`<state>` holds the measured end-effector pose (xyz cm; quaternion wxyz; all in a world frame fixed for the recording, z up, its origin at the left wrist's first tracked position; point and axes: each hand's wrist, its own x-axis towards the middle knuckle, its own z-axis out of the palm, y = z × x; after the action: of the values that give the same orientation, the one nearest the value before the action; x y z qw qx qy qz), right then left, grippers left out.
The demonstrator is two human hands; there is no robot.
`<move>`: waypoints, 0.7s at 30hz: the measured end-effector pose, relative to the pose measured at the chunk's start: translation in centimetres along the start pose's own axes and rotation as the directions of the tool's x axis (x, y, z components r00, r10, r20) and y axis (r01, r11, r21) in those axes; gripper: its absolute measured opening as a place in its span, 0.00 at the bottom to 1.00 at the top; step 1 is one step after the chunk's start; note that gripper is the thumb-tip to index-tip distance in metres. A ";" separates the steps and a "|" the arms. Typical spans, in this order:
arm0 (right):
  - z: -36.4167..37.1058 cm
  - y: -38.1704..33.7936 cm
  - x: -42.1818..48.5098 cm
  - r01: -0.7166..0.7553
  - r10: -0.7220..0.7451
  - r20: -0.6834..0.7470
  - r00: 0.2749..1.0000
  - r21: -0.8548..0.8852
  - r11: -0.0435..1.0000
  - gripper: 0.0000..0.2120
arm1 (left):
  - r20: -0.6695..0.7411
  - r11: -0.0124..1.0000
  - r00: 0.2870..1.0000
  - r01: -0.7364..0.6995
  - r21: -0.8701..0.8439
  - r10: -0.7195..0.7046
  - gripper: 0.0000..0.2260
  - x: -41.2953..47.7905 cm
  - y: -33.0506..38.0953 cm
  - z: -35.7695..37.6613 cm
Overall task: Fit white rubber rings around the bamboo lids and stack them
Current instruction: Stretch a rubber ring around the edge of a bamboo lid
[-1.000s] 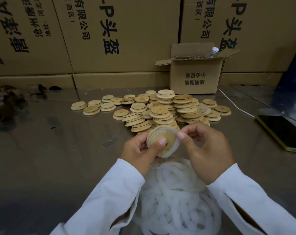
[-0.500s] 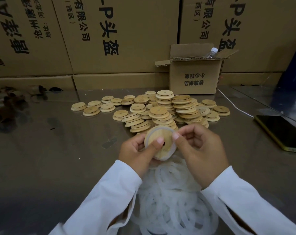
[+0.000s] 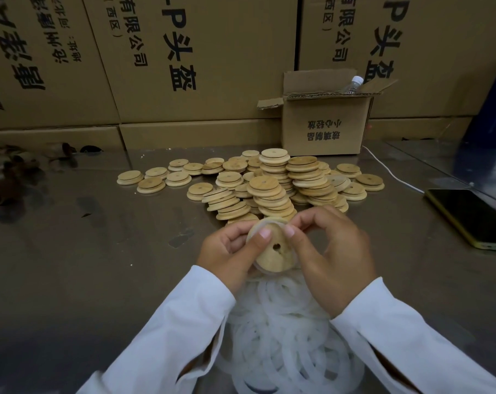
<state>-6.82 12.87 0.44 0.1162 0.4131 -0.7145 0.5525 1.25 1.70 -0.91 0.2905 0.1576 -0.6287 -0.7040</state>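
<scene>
Both hands hold one lid (image 3: 273,258) upright above the near middle of the table (image 3: 98,265), its face with the centre hole turned to the camera. The left hand (image 3: 228,251) grips its left edge, thumb across the face and fingers curled behind. The right hand (image 3: 333,251) pinches the top right edge, thumb on the face and fingers bent over the rim. A ring (image 3: 265,271) shows as a white band along the lid's top and bottom edge; how far it is seated, I cannot tell.

Loose rings (image 3: 283,342) lie heaped just below the hands, between the sleeves. Beyond the hands stand lid stacks (image 3: 269,191), with single lids scattered to their left and right. A small box (image 3: 326,129) with a bottle (image 3: 354,84) sits far right, and a phone (image 3: 474,217) lies at the right with a cable (image 3: 391,172).
</scene>
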 end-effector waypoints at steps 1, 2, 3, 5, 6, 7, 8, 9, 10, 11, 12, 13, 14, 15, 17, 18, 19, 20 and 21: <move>0.0 0.0 0.1 0.011 -0.011 0.020 1.000 -0.009 1.000 0.08 | 0.000 1.000 1.000 -0.011 0.018 0.011 0.17 0.0 0.1 0.0; -0.1 0.1 0.1 0.013 -0.012 0.037 0.999 -0.011 1.000 0.08 | 0.002 0.999 1.000 -0.021 0.039 0.021 0.17 -0.1 0.1 0.0; -0.2 0.1 0.2 0.006 -0.006 0.050 0.999 -0.010 1.000 0.08 | 0.002 0.998 1.000 -0.029 0.056 0.029 0.16 -0.1 0.1 0.0; -0.3 0.2 0.3 -0.021 0.022 0.067 0.998 -0.009 1.000 0.09 | -0.004 0.995 0.999 -0.045 0.084 0.046 0.15 -0.1 0.1 0.0; -0.4 0.2 0.3 -0.036 0.037 0.071 0.997 -0.010 0.999 0.09 | -0.009 0.993 0.998 -0.054 0.101 0.055 0.15 0.0 0.2 -0.1; -0.4 0.2 0.3 -0.050 0.051 0.074 0.996 -0.009 0.999 0.09 | -0.009 0.991 0.998 -0.064 0.118 0.065 0.16 0.0 0.2 -0.2; -0.4 0.2 0.3 -0.065 0.065 0.076 0.995 -0.002 0.998 0.09 | -0.004 0.988 0.997 -0.076 0.134 0.077 0.17 0.0 0.3 -0.2; -0.4 0.2 0.4 -0.080 0.080 0.076 0.994 0.008 0.997 0.09 | 0.003 0.984 0.996 -0.093 0.153 0.094 0.17 0.0 0.3 -0.3; -0.4 0.2 0.4 -0.097 0.095 0.076 0.993 0.022 0.995 0.09 | 0.009 0.978 0.994 -0.113 0.177 0.113 0.16 0.0 0.4 -0.4; -0.5 0.1 0.5 -0.114 0.111 0.077 0.991 0.035 0.993 0.08 | 0.015 0.970 0.991 -0.133 0.201 0.133 0.15 0.0 0.5 -0.5; -0.5 0.1 0.5 -0.129 0.125 0.078 0.989 0.046 0.991 0.08 | 0.022 0.964 0.989 -0.149 0.222 0.148 0.14 0.1 0.6 -0.5; -0.5 0.0 0.5 -0.143 0.138 0.080 0.987 0.055 0.988 0.07 | 0.029 0.958 0.987 -0.160 0.238 0.158 0.12 0.1 0.6 -0.6; -0.5 0.0 0.5 -0.154 0.149 0.079 0.986 0.063 0.986 0.07 | 0.034 0.954 0.986 -0.166 0.249 0.163 0.12 0.1 0.6 -0.6; -0.6 0.0 0.6 -0.164 0.159 0.076 0.984 0.069 0.984 0.07 | 0.037 0.952 0.985 -0.170 0.255 0.166 0.11 0.1 0.6 -0.6; -0.6 -0.1 0.6 -0.183 0.178 0.073 0.981 0.074 0.980 0.08 | 0.041 0.952 0.985 -0.174 0.251 0.169 0.12 0.1 0.7 -0.7; -0.7 0.0 0.7 -0.191 0.185 0.077 0.980 0.076 0.979 0.08 | 0.041 0.954 0.985 -0.175 0.245 0.170 0.12 0.1 0.7 -0.7; -0.7 0.0 0.7 -0.194 0.188 0.083 0.979 0.077 0.978 0.08 | 0.040 0.956 0.985 -0.172 0.237 0.167 0.12 0.1 0.7 -0.7; -0.6 0.0 0.8 -0.194 0.187 0.088 0.978 0.078 0.978 0.08 | 0.037 0.960 0.986 -0.165 0.226 0.161 0.13 0.2 0.7 -0.7; -0.6 0.0 0.7 -0.191 0.184 0.090 0.979 0.081 0.978 0.08 | 0.031 0.965 0.988 -0.156 0.211 0.153 0.14 0.1 0.6 -0.7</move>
<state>-7.48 13.05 1.10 0.0156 0.3708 -0.7292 0.5749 1.67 1.05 -0.41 0.3215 0.1330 -0.7128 -0.6090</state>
